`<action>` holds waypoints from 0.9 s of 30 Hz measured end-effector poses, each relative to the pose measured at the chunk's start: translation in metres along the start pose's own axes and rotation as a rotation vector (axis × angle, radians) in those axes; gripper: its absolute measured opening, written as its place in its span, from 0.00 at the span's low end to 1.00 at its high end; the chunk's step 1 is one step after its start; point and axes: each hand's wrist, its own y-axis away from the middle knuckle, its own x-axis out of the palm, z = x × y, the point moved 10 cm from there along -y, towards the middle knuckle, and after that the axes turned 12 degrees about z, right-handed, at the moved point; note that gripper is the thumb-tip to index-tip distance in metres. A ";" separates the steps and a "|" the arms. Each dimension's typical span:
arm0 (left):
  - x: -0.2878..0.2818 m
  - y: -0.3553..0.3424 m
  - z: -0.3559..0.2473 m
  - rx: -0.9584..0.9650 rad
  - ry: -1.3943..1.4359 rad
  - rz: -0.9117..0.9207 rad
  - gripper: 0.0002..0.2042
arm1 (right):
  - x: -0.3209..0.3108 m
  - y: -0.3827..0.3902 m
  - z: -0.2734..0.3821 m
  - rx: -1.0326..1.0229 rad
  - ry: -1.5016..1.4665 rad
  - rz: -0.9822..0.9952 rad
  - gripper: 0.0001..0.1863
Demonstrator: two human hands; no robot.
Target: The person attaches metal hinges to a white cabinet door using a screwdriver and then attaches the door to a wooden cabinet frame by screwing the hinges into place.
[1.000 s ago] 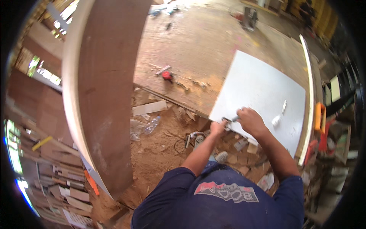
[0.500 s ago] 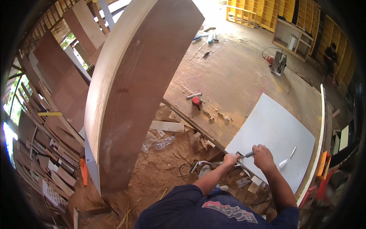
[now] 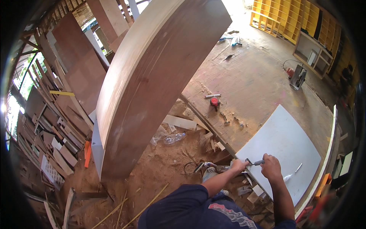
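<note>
My right hand [image 3: 271, 166] is wrapped round the grey handle of a screwdriver-like tool [image 3: 259, 162], its thin shaft pointing left. Closed on a small dark metal piece [image 3: 248, 162], my left hand [image 3: 239, 165] meets the tool's tip; what kind of piece it is I cannot make out. Both hands are over the near left edge of a pale grey-white sheet [image 3: 281, 133], which lies on a large wooden work surface [image 3: 251, 86]. On the sheet, right of my right hand, lie a small whitish bottle [image 3: 287, 178] and a slim silver stick [image 3: 299, 167].
A tall curved wooden panel piece [image 3: 164, 76] stands to my left. Farther along the surface are a red round tool [image 3: 214, 102], a metal tube [image 3: 212, 96] and a machine with a cord [image 3: 298, 76]. Offcuts and a clear plastic bottle [image 3: 174, 138] litter the sawdust-covered ground.
The whole scene has shifted right and slightly down in the view as my head turned left. Both hands keep their hold on the tool and the small piece.
</note>
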 end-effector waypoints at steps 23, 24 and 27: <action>0.001 -0.006 0.002 -0.046 -0.202 0.004 0.26 | 0.001 -0.004 -0.019 0.232 0.051 0.151 0.22; -0.006 -0.008 0.009 -0.020 -0.158 -0.031 0.26 | 0.004 -0.005 -0.015 0.240 0.057 0.165 0.22; 0.010 0.001 -0.007 0.044 -0.075 0.017 0.24 | -0.005 0.009 -0.018 0.200 -0.033 0.035 0.20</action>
